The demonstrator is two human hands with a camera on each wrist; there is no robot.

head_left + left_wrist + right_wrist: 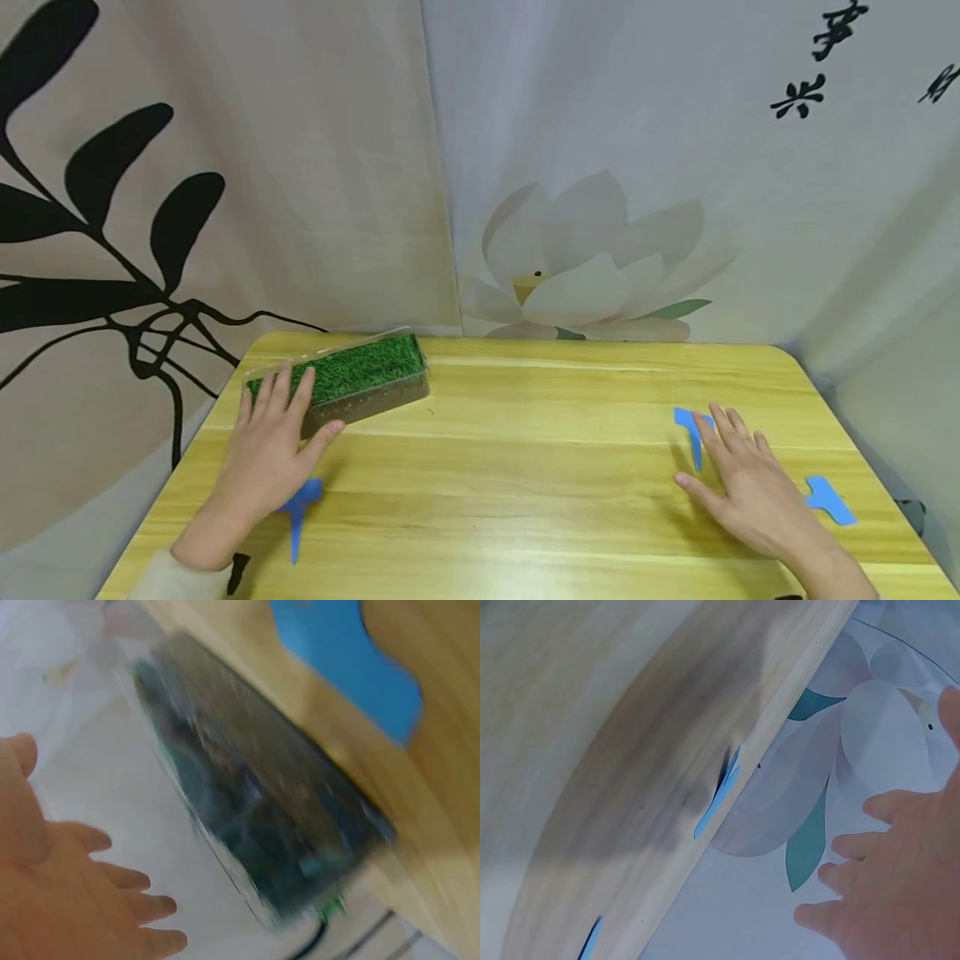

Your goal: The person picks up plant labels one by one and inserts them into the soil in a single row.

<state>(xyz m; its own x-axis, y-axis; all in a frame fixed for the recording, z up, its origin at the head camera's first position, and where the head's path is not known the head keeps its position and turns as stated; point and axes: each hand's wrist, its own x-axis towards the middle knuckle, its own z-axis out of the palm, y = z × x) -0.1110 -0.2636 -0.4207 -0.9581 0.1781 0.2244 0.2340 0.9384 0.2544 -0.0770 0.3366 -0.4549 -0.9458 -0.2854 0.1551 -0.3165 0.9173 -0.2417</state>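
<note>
My left hand [266, 454] is spread, with its fingertips overlapping the near left end of a clear plastic box [382, 400] in the head view. Green grass [367, 367] fills the top of that box. Under the left wrist lies a blue T-shaped plant label [297, 517]. On the other side, my right hand [750, 496] is held out with straight fingers, holding nothing. Its index fingertip overlaps a second blue label [687, 423]. A third blue label [831, 502] lies just right of this hand. Blurred in the left wrist view is the box's side [255, 765].
A wooden table [487, 500] carries everything, its back edge near a pale curtain [360, 167] printed with dark leaves and a lotus flower [577, 292]. The box sits at the table's back left corner.
</note>
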